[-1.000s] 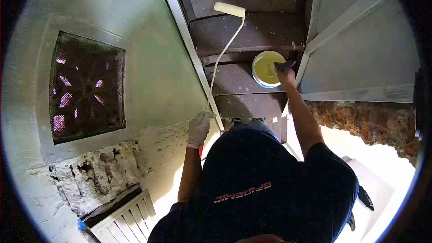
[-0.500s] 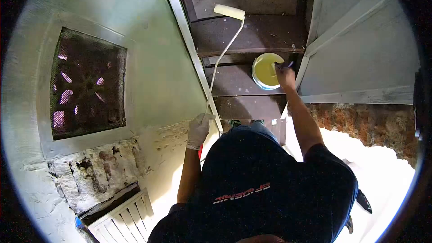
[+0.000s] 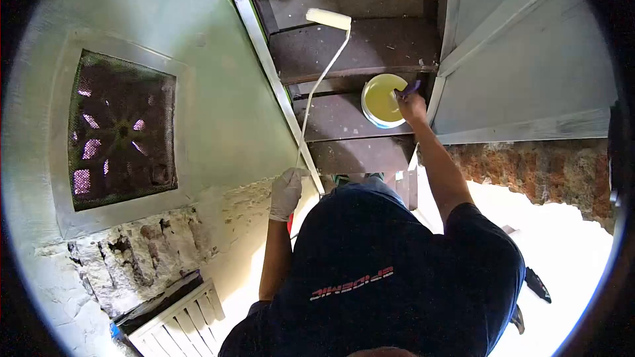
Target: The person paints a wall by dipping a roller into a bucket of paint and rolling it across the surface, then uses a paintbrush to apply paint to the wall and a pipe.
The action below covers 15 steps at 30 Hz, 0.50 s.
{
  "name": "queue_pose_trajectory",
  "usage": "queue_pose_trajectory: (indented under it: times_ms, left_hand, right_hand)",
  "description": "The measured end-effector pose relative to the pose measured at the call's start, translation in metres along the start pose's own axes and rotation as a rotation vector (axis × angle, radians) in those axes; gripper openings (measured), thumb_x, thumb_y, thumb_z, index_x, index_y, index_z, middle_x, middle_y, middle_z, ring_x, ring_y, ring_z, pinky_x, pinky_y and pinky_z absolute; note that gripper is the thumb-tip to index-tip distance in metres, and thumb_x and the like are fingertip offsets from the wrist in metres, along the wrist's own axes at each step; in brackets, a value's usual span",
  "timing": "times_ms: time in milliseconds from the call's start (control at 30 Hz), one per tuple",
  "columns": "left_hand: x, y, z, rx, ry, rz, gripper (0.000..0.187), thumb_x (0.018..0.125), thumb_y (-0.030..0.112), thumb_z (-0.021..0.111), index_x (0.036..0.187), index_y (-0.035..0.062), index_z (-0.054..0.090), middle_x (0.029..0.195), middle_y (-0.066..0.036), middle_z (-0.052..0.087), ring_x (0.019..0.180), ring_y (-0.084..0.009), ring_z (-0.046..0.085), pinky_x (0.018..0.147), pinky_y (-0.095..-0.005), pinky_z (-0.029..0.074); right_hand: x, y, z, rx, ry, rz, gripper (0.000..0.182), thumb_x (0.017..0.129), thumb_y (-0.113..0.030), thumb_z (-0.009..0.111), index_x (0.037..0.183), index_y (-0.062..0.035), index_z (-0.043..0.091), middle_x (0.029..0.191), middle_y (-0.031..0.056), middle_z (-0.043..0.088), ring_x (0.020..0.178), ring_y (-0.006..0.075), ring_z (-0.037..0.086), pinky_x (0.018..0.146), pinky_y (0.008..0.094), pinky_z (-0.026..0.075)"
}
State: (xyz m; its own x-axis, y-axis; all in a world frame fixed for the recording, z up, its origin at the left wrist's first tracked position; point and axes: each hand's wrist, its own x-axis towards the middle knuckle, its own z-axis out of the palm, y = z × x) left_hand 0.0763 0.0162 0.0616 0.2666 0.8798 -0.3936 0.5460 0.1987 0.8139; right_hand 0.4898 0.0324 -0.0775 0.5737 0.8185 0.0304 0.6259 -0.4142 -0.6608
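White glove on your left hand, closed around the roller's long handle; the roller head rests at twelve o'clock on a dark stair step. Your bare right hand grips a purple-handled tool at the rim of the yellow paint bucket, one o'clock. Red lettering on your shirt is unreadable. A metal grille sits at nine o'clock.

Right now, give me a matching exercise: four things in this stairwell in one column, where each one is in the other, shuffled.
Things:
1. paint roller
2. paint bucket
3. left hand
4. right hand

Places:
A. at the bucket's rim
B. gloved, gripping the roller's pole
C. on a dark step, beside the grey door
D. lying on the step above

Pairs: 1-D, 2-C, 3-B, 4-A
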Motion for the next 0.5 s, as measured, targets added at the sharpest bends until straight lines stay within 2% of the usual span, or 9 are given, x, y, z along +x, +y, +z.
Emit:
queue_pose_trajectory:
  times_ms: [67,100,167,200,233,267,367,433,500]
  left_hand:
    - [-0.001,0.000,-0.001,0.023,-0.006,-0.050,0.028,0.094,0.025,0.046,0.089,0.0082,0.068,0.051,-0.001,0.048,0.045,-0.0086,0.045,0.044,-0.0278,0.038]
    - [-0.004,-0.002,0.001,0.015,-0.006,-0.047,0.028,0.094,0.025,0.046,0.089,0.0086,0.068,0.051,0.000,0.047,0.045,-0.0082,0.044,0.045,-0.0277,0.038]
    - [-0.003,0.000,0.001,-0.002,0.012,-0.021,0.027,0.094,0.025,0.046,0.090,0.0094,0.068,0.051,0.002,0.045,0.045,-0.0074,0.042,0.045,-0.0274,0.038]
    - [-0.007,0.009,0.001,-0.041,0.018,-0.016,0.026,0.094,0.024,0.047,0.090,0.0101,0.068,0.054,0.002,0.046,0.047,-0.0070,0.042,0.047,-0.0267,0.038]
    - [-0.011,0.019,-0.003,0.033,0.046,0.056,0.026,0.094,0.024,0.047,0.090,0.0101,0.068,0.057,0.001,0.048,0.050,-0.0070,0.043,0.048,-0.0262,0.039]
    - [-0.010,0.012,-0.006,-0.038,0.032,0.019,0.026,0.094,0.024,0.047,0.090,0.0099,0.068,0.059,0.000,0.049,0.050,-0.0068,0.043,0.048,-0.0259,0.039]
    - [-0.005,0.005,0.000,-0.087,0.066,0.047,0.027,0.094,0.024,0.046,0.091,0.0095,0.069,0.058,-0.001,0.050,0.049,-0.0067,0.043,0.048,-0.0263,0.038]
    - [-0.009,0.020,-0.006,-0.017,-0.006,-0.041,0.027,0.094,0.024,0.046,0.091,0.0090,0.069,0.055,-0.002,0.050,0.048,-0.0075,0.044,0.047,-0.0274,0.038]
    - [-0.004,0.012,-0.002,0.023,0.036,0.102,0.027,0.094,0.024,0.045,0.092,0.0094,0.069,0.052,-0.002,0.048,0.045,-0.0085,0.044,0.045,-0.0285,0.037]
  right_hand:
    - [0.005,-0.009,-0.009,-0.065,-0.143,0.087,0.034,0.081,-0.032,0.061,0.095,-0.0011,0.064,0.087,0.0254,0.063,0.084,0.0403,0.062,0.072,0.0478,0.050]
    - [0.001,0.002,-0.005,-0.065,-0.151,0.086,0.034,0.081,-0.032,0.061,0.095,-0.0011,0.064,0.087,0.0254,0.063,0.084,0.0403,0.062,0.072,0.0478,0.050]
    - [0.004,0.029,0.013,-0.161,0.066,0.028,0.035,0.083,-0.032,0.059,0.095,0.0003,0.064,0.087,0.0276,0.062,0.085,0.0405,0.061,0.071,0.0490,0.049]
    - [-0.001,0.009,0.000,0.001,0.035,0.118,0.034,0.084,-0.032,0.058,0.095,0.0001,0.064,0.086,0.0274,0.062,0.083,0.0420,0.061,0.070,0.0493,0.049]
    - [-0.002,-0.004,-0.011,0.016,-0.061,0.024,0.033,0.084,-0.031,0.059,0.093,-0.0005,0.064,0.086,0.0251,0.063,0.082,0.0420,0.061,0.069,0.0477,0.049]
    - [-0.005,-0.014,-0.016,0.041,-0.083,0.085,0.032,0.083,-0.031,0.061,0.086,0.0006,0.064,0.083,0.0226,0.063,0.084,0.0378,0.063,0.069,0.0427,0.049]
    - [-0.005,-0.008,-0.016,0.133,0.006,0.067,0.026,0.081,-0.027,0.064,0.091,-0.0032,0.066,0.083,0.0213,0.064,0.087,0.0342,0.065,0.070,0.0406,0.049]
    - [0.001,-0.007,-0.010,-0.023,0.016,-0.028,0.029,0.082,-0.028,0.063,0.079,-0.0001,0.065,0.071,0.0219,0.062,0.071,0.0387,0.061,0.062,0.0439,0.049]
    - [0.003,-0.003,-0.009,0.119,-0.036,0.102,0.027,0.079,-0.025,0.065,0.082,0.0021,0.062,0.076,0.0211,0.064,0.077,0.0376,0.064,0.066,0.0448,0.049]
